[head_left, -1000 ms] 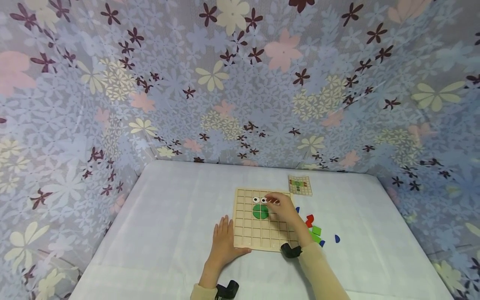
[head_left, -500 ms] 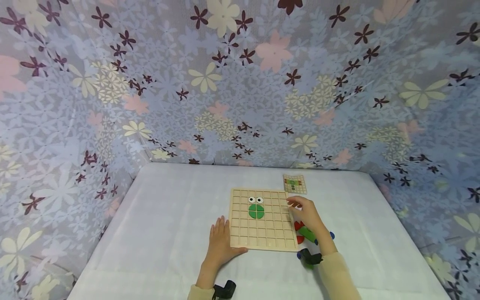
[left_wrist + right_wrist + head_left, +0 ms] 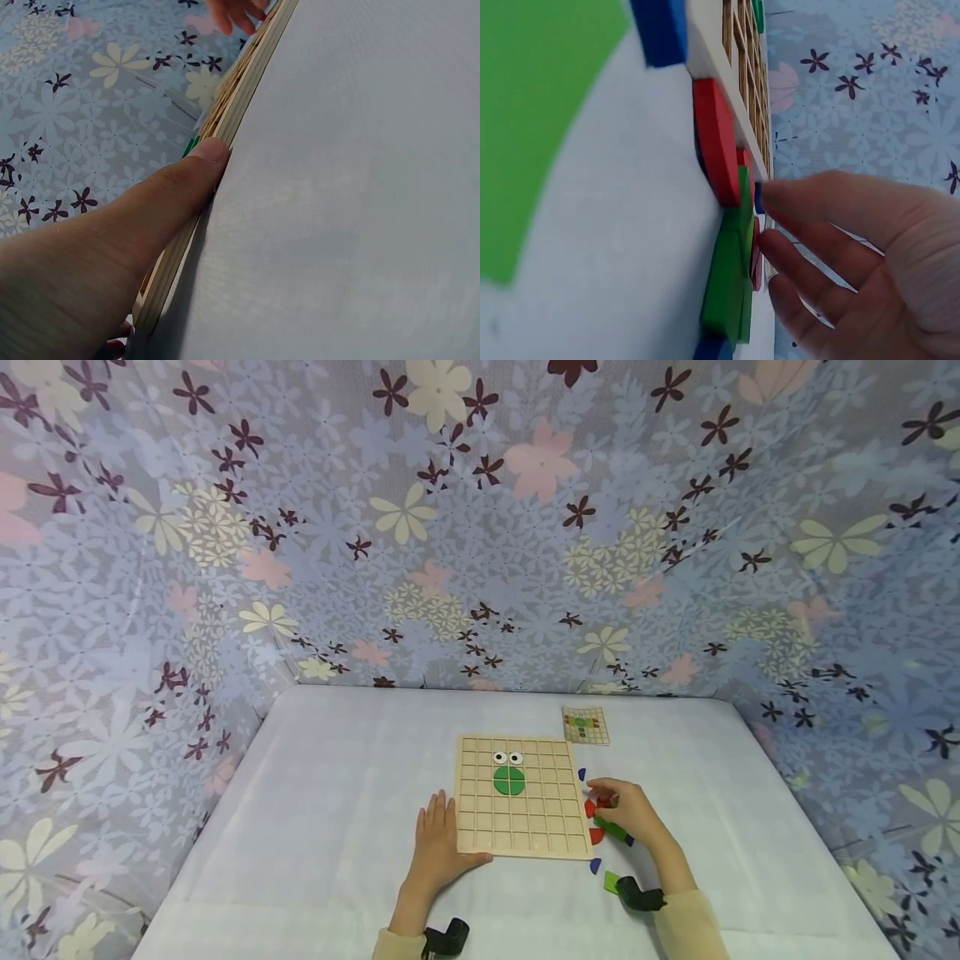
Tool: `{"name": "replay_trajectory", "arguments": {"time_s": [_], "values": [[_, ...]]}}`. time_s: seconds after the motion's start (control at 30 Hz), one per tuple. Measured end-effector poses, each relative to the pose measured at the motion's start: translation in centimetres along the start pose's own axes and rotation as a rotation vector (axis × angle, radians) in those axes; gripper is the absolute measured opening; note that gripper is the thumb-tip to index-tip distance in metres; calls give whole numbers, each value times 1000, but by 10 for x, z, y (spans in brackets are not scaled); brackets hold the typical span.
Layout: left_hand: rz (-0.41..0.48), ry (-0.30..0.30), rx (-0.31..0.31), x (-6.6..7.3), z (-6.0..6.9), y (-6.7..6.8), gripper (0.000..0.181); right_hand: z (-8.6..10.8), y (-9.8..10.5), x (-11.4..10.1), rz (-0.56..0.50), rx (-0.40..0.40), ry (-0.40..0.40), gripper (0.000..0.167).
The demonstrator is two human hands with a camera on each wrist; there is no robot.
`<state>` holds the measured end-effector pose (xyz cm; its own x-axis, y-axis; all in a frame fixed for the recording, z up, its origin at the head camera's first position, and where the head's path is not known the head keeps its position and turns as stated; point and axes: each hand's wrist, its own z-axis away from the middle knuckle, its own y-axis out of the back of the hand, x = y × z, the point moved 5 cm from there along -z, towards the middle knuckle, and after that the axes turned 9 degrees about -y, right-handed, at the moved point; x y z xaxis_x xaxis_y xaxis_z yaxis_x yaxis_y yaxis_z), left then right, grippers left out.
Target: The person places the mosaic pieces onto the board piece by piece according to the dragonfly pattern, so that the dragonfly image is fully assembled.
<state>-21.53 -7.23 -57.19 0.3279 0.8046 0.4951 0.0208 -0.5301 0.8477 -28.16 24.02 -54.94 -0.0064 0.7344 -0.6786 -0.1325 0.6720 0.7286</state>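
Note:
A square wooden grid board (image 3: 480, 827) lies on the table. Set in its cells are two white eye pieces (image 3: 499, 758) above a circle of green quarter pieces (image 3: 501, 772). My left hand (image 3: 437, 847) rests at the board's lower left corner; its thumb (image 3: 176, 191) lies along the front edge. To the right of the board, my right hand (image 3: 633, 814) reaches down over loose red pieces (image 3: 718, 142) and green pieces (image 3: 727, 277). Its fingers are loosely bent, with a gap between thumb and fingers and nothing visibly held.
A small pattern card (image 3: 586, 726) lies beyond the board's far right corner. Blue half-round pieces (image 3: 596, 866) lie along the right edge, and a light green piece (image 3: 611, 882) sits by the right wrist camera (image 3: 637, 895). Floral cloth (image 3: 330, 568) walls surround the white table (image 3: 337, 793).
My right hand has moved from the eye pieces on the board, rightward and nearer, to the loose pieces. My left hand stays at the corner. The head view has shifted slightly.

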Motion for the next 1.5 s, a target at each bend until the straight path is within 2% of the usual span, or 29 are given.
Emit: {"name": "replay_trajectory", "arguments": {"time_s": [0.1,0.3,0.47,0.63,0.7,0.87,0.97,1.1,1.23,1.37,1.5], "values": [[3,0,0,-1,0,0,114,2,-2,2,1,-16,-12,43],[13,4,0,-1,1,1,113,5,-7,1,2,-13,64,43],[8,7,-2,0,1,0,115,5,-8,3,-15,-1,41,42],[0,5,-7,-1,0,-3,115,6,-5,7,18,53,15,41],[9,-3,5,-1,0,-3,114,5,-3,7,45,80,11,40],[60,-63,94,5,3,3,113,6,1,8,113,119,10,38],[70,-81,116,8,5,6,113,8,2,9,142,133,11,38],[53,-46,63,7,3,3,113,11,4,12,155,136,-16,39],[10,-10,-3,5,0,1,114,16,5,14,127,98,-61,42],[1,-8,-6,4,0,1,114,19,5,14,108,65,-84,43],[8,-9,5,2,0,1,114,18,4,13,111,82,-35,40]]}}
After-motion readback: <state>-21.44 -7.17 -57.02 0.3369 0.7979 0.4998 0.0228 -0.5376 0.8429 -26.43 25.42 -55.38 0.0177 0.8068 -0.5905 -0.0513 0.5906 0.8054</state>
